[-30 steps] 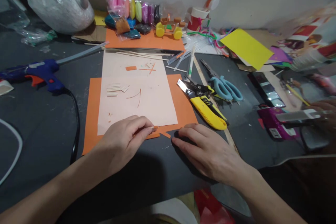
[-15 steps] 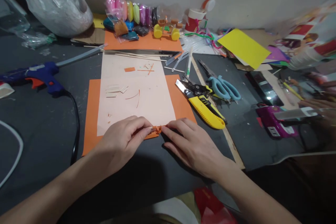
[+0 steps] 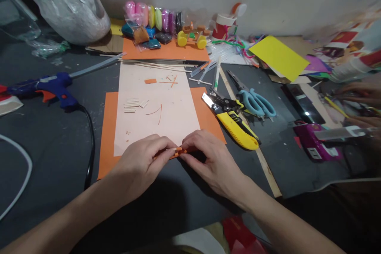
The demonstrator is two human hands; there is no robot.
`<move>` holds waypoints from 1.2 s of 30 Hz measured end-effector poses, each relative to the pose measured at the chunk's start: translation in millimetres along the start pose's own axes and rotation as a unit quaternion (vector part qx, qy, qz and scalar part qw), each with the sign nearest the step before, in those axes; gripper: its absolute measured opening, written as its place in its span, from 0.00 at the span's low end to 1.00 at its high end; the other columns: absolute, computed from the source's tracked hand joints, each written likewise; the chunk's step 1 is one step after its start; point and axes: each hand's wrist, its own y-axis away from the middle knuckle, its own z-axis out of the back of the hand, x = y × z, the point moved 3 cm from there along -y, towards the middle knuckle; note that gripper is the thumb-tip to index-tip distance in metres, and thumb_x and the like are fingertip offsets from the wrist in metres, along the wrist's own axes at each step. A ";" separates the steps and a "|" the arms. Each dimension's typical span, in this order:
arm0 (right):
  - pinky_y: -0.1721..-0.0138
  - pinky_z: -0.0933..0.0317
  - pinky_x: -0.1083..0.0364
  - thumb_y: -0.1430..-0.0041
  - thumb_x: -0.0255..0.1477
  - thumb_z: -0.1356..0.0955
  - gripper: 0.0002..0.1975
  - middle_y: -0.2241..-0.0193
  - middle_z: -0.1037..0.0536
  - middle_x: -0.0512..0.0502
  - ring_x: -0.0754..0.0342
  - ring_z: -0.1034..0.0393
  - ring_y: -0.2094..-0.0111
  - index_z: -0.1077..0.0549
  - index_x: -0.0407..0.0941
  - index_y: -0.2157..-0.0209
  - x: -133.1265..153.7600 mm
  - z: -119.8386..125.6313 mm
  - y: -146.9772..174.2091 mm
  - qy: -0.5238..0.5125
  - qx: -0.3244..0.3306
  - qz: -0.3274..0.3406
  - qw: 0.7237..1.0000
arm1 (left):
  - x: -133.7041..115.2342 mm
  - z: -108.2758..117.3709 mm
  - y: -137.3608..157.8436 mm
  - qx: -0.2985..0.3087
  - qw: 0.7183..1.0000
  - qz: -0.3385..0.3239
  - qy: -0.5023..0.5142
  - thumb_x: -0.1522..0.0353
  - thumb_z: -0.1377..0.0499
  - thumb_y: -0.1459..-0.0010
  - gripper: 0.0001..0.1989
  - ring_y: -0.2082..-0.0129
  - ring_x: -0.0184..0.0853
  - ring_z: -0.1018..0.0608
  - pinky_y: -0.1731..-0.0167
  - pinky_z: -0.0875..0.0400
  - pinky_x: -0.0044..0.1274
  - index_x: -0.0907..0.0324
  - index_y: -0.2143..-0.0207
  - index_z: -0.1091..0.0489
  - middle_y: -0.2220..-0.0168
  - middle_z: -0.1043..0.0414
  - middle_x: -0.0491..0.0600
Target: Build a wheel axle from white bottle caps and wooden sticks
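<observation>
My left hand [image 3: 150,158] is closed in a pinch around a thin pale stick [image 3: 172,149], mostly hidden by the fingers. A small orange paper strip [image 3: 179,149] curls round the stick's right end. From the right, the fingertips of my right hand [image 3: 212,162] pinch this orange strip. Both hands meet over the near edge of a pale pink sheet [image 3: 166,131], which lies on an orange sheet [image 3: 105,135]. Short cut sticks [image 3: 129,105], thin orange slivers [image 3: 160,115] and a small orange rectangle [image 3: 150,81] rest on the pink sheet.
A yellow utility knife [image 3: 238,131], blue-handled scissors [image 3: 256,101] and a wood strip [image 3: 266,170] lie right. Left is a blue glue gun [image 3: 56,87] with its cord. Behind are a metal kettle [image 3: 74,16] and clay packs [image 3: 157,20]. Another person's hands [image 3: 363,95] work far right.
My right fingers have come in closer and now pinch the orange strip, which sits tighter against the stick. The whole view has shifted slightly.
</observation>
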 end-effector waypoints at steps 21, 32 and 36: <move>0.64 0.39 0.64 0.38 0.18 0.29 0.07 0.70 0.21 0.56 0.63 0.27 0.67 0.24 0.43 0.67 40.8 23.1 -22.7 -0.115 -0.021 0.011 0.993 | -4.0 3.4 11.8 -0.089 0.943 0.046 0.317 0.68 0.39 0.38 0.06 0.74 0.24 0.23 0.71 0.28 0.13 0.54 0.68 0.22 0.74 0.22 0.39; 0.70 0.39 0.64 0.37 0.23 0.28 0.06 0.73 0.23 0.56 0.62 0.29 0.71 0.27 0.44 0.68 35.2 5.6 -31.5 -0.167 -0.004 -0.027 0.986 | -8.5 12.6 12.8 -0.126 0.920 0.080 0.362 0.70 0.36 0.43 0.07 0.80 0.24 0.24 0.78 0.29 0.13 0.57 0.74 0.22 0.80 0.23 0.41; 0.72 0.37 0.62 0.39 0.22 0.28 0.12 0.72 0.27 0.58 0.60 0.30 0.72 0.32 0.48 0.57 31.1 2.0 -30.1 -0.212 -0.016 -0.053 0.976 | -10.3 13.0 12.3 -0.122 0.933 0.066 0.332 0.71 0.37 0.43 0.08 0.79 0.23 0.24 0.77 0.29 0.11 0.56 0.75 0.22 0.79 0.23 0.40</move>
